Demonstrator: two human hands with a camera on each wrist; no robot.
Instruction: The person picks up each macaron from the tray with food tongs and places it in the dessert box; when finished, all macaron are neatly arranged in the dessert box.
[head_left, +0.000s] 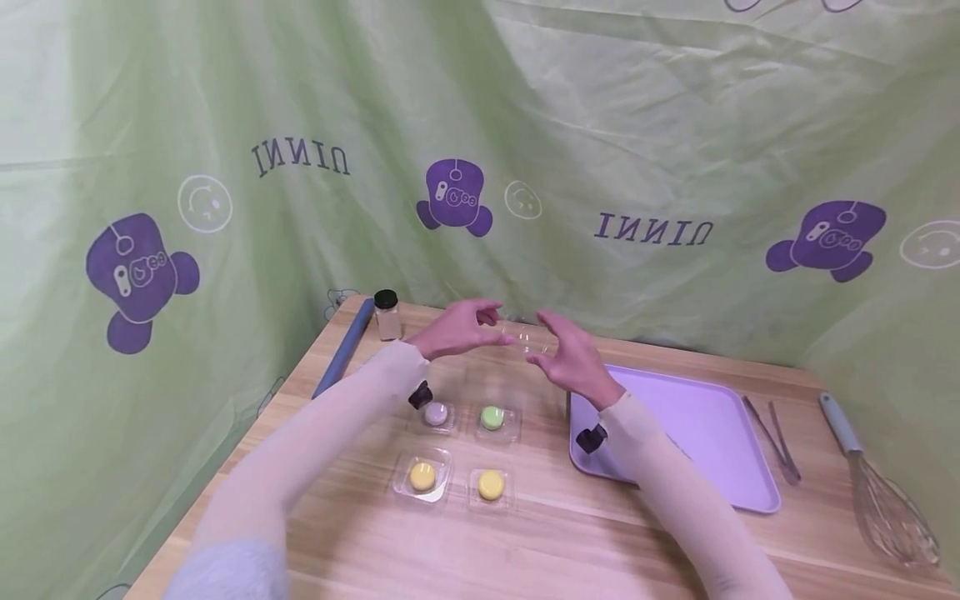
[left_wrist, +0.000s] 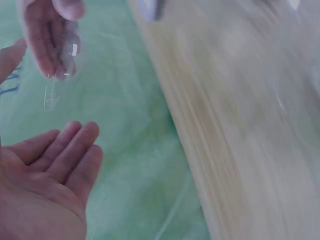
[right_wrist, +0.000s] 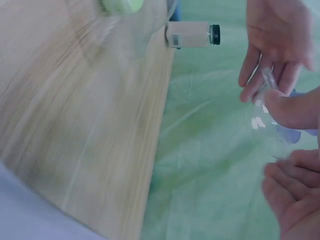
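Note:
A clear plastic container (head_left: 528, 337) is held up over the far part of the table, between both hands. My right hand (head_left: 576, 362) holds it with thumb and fingers. My left hand (head_left: 461, 327) is at its other side, fingers mostly straight and spread from the thumb; whether they touch the plastic is hard to tell. Nearer to me are several macarons in clear plastic trays: a lilac macaron (head_left: 436, 413), a green macaron (head_left: 492, 417) and two yellow ones, left (head_left: 422, 476) and right (head_left: 491, 484).
A purple tray (head_left: 697, 433) lies under my right forearm, with tongs (head_left: 776, 437) and a whisk (head_left: 885, 500) farther right. Back left are a black-capped jar (head_left: 387, 317) and a blue rod (head_left: 345, 348). A green curtain (head_left: 360, 233) hangs behind the table.

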